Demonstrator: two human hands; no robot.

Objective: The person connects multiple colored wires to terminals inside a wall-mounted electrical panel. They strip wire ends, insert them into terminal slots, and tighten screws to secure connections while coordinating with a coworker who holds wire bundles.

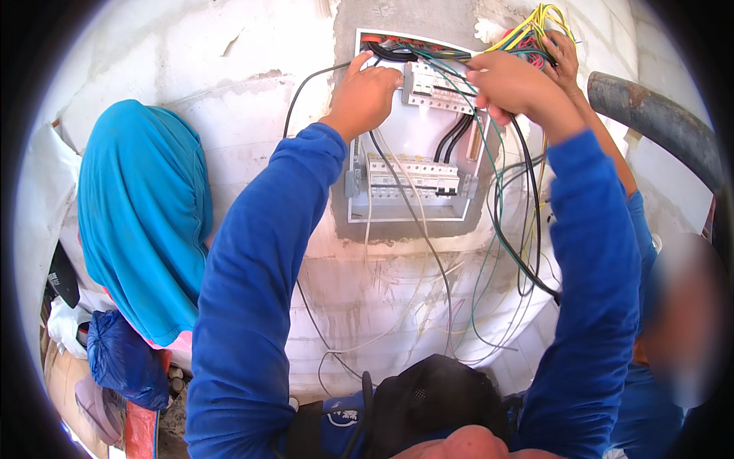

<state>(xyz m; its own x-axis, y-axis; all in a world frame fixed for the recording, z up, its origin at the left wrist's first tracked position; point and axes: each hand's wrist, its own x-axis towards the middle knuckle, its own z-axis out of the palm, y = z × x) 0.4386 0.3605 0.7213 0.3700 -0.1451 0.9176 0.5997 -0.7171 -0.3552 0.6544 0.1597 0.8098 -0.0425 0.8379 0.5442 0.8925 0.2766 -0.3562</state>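
A white distribution box [391, 210] is set in the wall, with an upper row of circuit breakers [436, 88] and a lower row [413, 177]. My left hand [364, 96] is closed at the box's top left corner, by a black wire [300, 90] that runs in from the left; its grip is partly hidden. My right hand [514, 86] is curled at the top right corner, with a black cable [534, 206] hanging below it. Thin green wires [497, 183] pass beside its fingers. What those fingers pinch is hard to see.
At the right, a co-worker's hand [563, 63] holds a bundle of yellow-green wires [527, 30]. A thick dark pipe [657, 122] curves behind. At the left a person is under a turquoise cloth [145, 222], above a blue plastic bag [128, 359]. Loose wires dangle below the box.
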